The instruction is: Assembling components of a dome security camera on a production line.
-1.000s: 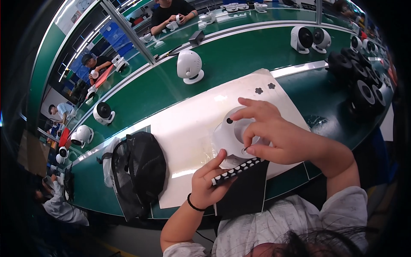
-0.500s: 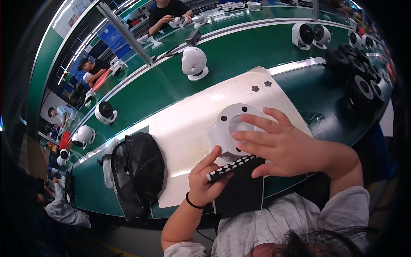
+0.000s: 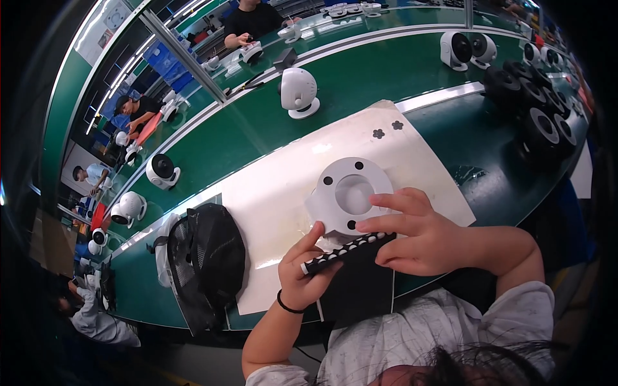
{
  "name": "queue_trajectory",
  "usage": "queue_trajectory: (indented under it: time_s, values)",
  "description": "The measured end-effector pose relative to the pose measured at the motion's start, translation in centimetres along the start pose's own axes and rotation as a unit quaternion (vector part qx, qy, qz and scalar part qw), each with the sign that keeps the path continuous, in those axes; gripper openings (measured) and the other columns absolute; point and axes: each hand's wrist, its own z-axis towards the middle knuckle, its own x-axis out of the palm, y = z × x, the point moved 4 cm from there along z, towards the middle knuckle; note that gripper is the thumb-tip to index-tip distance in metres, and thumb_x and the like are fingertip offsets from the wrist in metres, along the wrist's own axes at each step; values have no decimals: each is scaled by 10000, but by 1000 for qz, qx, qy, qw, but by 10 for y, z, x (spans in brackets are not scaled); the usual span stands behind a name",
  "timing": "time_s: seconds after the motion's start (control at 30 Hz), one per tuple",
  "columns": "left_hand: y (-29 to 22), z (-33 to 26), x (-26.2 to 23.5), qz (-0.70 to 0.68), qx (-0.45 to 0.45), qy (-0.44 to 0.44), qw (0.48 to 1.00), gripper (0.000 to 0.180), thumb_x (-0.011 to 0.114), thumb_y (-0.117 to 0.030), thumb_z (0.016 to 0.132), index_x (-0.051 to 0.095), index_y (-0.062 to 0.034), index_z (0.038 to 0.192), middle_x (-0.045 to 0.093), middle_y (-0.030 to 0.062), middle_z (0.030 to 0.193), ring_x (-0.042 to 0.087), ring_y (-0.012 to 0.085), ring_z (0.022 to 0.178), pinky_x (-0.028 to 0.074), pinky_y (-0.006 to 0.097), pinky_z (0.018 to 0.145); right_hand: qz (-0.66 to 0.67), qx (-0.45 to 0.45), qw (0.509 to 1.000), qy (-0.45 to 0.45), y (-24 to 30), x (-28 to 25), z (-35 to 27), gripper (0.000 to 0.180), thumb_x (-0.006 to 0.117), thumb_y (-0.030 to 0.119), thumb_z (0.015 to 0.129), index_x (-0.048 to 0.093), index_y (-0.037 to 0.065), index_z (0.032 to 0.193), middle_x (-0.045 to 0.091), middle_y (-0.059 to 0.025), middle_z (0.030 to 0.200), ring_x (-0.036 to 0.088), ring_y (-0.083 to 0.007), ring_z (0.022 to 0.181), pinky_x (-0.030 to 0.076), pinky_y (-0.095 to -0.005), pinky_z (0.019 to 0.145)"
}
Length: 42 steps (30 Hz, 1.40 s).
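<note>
A white device lies on the pale mat (image 3: 277,222) with its ring-shaped base (image 3: 320,198) facing up. Three round black pads show on the ring; the part under my right fingers is hidden. My left hand (image 3: 304,267) is closed on a black strip with white dots (image 3: 351,248), held along the near side of the base, its thumb on top. Over the ring's right edge is my right hand (image 3: 415,235), fingers apart. One of its fingertips is by the nearest pad; whether it presses there I cannot tell. Nothing shows in that hand.
A black mesh bag (image 3: 219,260) lies left of the mat. White units with round bases, such as this one (image 3: 299,93), stand on the green surface beyond. Several black round parts (image 3: 544,132) are heaped at the right. Other people work across the line.
My right hand has drawn back toward me, off the ring's middle, uncovering more of it. The base and the dotted strip have shifted slightly left. My left hand keeps its grip.
</note>
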Motion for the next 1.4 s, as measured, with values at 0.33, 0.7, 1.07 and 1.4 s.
queue_trajectory:
  time_s: [0.33, 0.7, 1.07, 1.4]
  values:
    - [8, 1, 2, 16, 5, 3, 1000, 222, 711, 51, 569, 544, 27, 712, 501, 242, 1174, 574, 157, 591, 465, 249, 575, 251, 243, 937, -31, -56, -1, 5, 72, 625, 91, 743, 596, 91, 810, 356, -124, 1324, 213, -292, 1288, 224, -406, 1015]
    - [25, 0, 1, 3, -11, 3, 1000, 258, 712, 66, 564, 530, 16, 739, 487, 249, 1187, 578, 160, 623, 470, 252, 587, -146, 16, 987, 67, -49, -15, 3, 316, 560, 373, 817, 625, 101, 965, 406, -57, 1302, 362, -281, 1194, 286, -417, 953]
    - [35, 6, 4, -74, -20, 38, 996, 228, 699, 39, 622, 556, 0, 796, 347, 240, 1311, 611, 206, 780, 488, 280, 685, 519, 420, 744, -18, -130, 19, 28, 195, 572, 248, 820, 586, 56, 856, 534, 6, 664, 470, -55, 540, 354, -184, 467]
    - [77, 35, 17, -265, -322, 112, 902, 467, 645, -106, 752, 478, 21, 1170, 571, 25, 959, 518, 84, 872, 391, 222, 806, -307, 344, 869, -177, -305, -53, 42, 174, 550, 219, 799, 618, 59, 800, 595, -52, 763, 580, -206, 740, 447, -316, 627]
